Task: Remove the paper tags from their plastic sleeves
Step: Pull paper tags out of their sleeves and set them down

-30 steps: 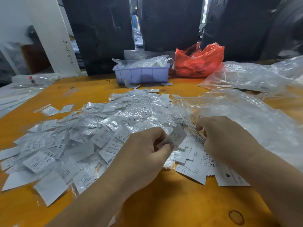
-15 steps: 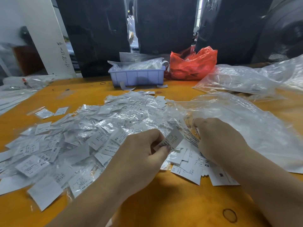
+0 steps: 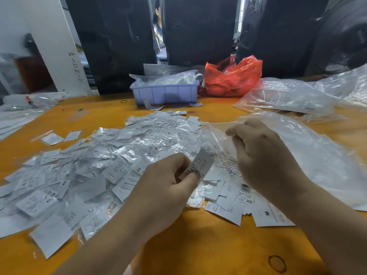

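— Since a second ago, what has moved?
— Only the right hand (image 3: 266, 159): it has lifted off the bare tags (image 3: 228, 207), fingers curled, seemingly pinching a clear sleeve (image 3: 220, 133), though that is hard to tell.
— Working left to right?
— Sleeved tags (image 3: 83, 171) heaped left; left hand (image 3: 164, 187) pinches a paper tag (image 3: 202, 162). Separation looks done; next, drop both and pick another.

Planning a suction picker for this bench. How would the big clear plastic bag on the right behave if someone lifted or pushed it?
The big clear plastic bag is probably floppy: it lies crumpled and wrinkled on the orange table. It looks thin and see-through, so likely very light. Its glossy film may slide or bunch up rather than move as one piece.
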